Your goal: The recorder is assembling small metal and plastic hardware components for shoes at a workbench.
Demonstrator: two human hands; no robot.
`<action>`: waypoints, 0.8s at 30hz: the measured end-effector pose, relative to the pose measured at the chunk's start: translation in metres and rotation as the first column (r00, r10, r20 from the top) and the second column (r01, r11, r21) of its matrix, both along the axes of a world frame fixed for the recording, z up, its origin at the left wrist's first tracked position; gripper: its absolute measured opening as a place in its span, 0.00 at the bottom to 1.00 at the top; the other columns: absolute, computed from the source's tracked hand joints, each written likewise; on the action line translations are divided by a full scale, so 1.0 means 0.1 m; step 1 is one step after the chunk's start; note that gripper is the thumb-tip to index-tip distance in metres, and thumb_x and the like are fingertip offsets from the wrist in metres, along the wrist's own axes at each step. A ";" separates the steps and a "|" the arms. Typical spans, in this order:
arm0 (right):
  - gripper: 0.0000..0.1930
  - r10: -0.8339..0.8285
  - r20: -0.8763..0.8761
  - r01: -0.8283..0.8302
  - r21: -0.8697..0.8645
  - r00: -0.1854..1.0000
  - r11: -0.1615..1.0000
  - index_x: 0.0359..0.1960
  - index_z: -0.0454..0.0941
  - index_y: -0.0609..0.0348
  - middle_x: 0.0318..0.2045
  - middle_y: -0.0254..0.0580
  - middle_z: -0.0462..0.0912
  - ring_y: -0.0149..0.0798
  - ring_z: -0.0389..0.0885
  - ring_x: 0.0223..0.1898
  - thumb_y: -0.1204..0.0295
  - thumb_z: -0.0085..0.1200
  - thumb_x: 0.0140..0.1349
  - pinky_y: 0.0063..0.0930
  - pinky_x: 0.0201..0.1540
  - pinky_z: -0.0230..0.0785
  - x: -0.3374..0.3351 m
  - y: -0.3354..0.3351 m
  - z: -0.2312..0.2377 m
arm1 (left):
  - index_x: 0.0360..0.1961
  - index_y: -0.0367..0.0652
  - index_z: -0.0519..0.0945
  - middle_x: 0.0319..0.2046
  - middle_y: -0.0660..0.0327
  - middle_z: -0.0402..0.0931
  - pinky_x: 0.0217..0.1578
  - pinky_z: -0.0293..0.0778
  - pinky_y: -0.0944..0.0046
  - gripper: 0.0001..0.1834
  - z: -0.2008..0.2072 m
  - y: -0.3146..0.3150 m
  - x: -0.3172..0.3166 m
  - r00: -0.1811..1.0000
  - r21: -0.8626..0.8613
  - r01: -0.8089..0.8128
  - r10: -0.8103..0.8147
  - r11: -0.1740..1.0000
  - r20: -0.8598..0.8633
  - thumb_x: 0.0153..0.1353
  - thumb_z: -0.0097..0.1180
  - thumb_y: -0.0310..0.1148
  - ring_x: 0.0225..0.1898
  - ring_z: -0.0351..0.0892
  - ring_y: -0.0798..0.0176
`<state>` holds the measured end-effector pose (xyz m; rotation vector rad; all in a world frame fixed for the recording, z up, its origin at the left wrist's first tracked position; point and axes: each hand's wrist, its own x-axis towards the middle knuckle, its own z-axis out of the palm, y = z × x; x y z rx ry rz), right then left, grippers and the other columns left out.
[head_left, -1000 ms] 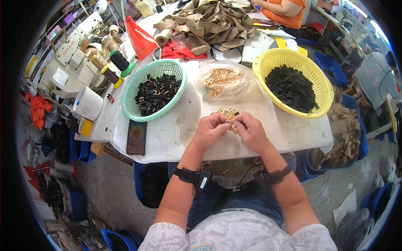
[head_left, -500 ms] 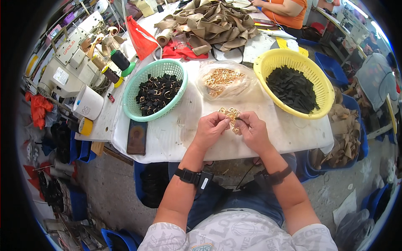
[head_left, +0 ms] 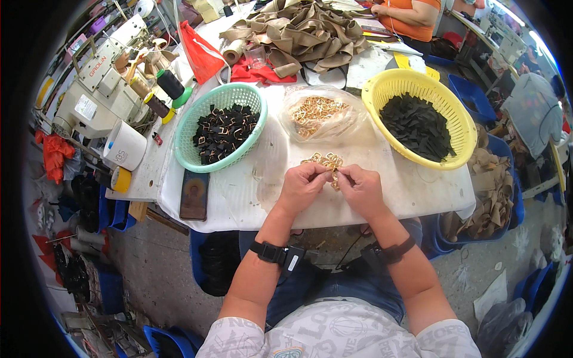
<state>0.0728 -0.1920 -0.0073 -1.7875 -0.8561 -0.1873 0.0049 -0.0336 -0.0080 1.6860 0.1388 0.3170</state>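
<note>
My left hand (head_left: 302,187) and my right hand (head_left: 362,190) meet over the near part of the white table, thumbs and forefingers pinched close together. A bit of a small black strip (head_left: 336,170) shows at my right fingertips. What my left fingertips pinch is too small and covered to make out. Right behind and under the fingers lies a small pile of gold metal rings (head_left: 325,159), squarish in shape. Farther back, a clear plastic bag (head_left: 325,134) holds more of these rings.
At left stands a green basket (head_left: 181,138) of black strips with gold rings, near a dark phone (head_left: 194,197). A yellow basket (head_left: 467,134) of black strips is at right. Beyond are a heap of brown strips (head_left: 298,33), a sewing machine (head_left: 98,98) and a person in orange (head_left: 412,18).
My fingertips have drawn closer together, and less of the black strip shows. My right hand has tilted inward. The other person's hand at the back has shifted right.
</note>
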 end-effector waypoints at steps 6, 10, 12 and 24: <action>0.05 -0.004 0.170 -0.004 0.050 0.986 0.999 0.34 0.76 0.63 0.23 0.51 0.81 0.48 0.81 0.21 0.80 0.55 0.55 0.35 0.25 0.73 0.02 0.06 -0.02 | 0.36 0.36 0.84 0.27 0.65 0.81 0.23 0.68 0.76 0.05 0.04 -0.05 0.00 0.997 0.056 -0.039 0.036 0.998 0.064 0.59 0.59 0.23 0.23 0.71 0.78; 0.10 0.008 0.104 -0.006 -0.024 0.995 1.000 0.40 0.73 0.62 0.21 0.50 0.80 0.49 0.81 0.22 0.81 0.54 0.55 0.37 0.24 0.72 -0.01 0.03 0.01 | 0.35 0.35 0.84 0.26 0.64 0.81 0.23 0.69 0.75 0.05 0.05 -0.05 -0.01 0.994 0.095 -0.050 0.041 0.994 0.097 0.58 0.60 0.22 0.23 0.74 0.77; 0.11 0.024 0.113 -0.021 -0.023 0.993 1.000 0.40 0.72 0.62 0.20 0.50 0.79 0.49 0.81 0.22 0.81 0.54 0.55 0.37 0.24 0.72 0.00 0.03 0.00 | 0.34 0.35 0.83 0.25 0.63 0.81 0.23 0.71 0.75 0.04 0.07 -0.08 -0.01 0.996 0.010 -0.070 0.070 0.997 0.048 0.57 0.61 0.22 0.23 0.75 0.76; 0.12 -0.001 0.152 0.007 -0.037 0.988 0.999 0.39 0.73 0.60 0.20 0.48 0.79 0.49 0.80 0.21 0.80 0.55 0.53 0.37 0.24 0.71 0.01 0.02 0.01 | 0.33 0.35 0.82 0.26 0.63 0.80 0.23 0.72 0.74 0.02 0.05 -0.08 -0.02 0.993 0.124 -0.059 0.045 0.991 0.110 0.58 0.59 0.21 0.22 0.76 0.75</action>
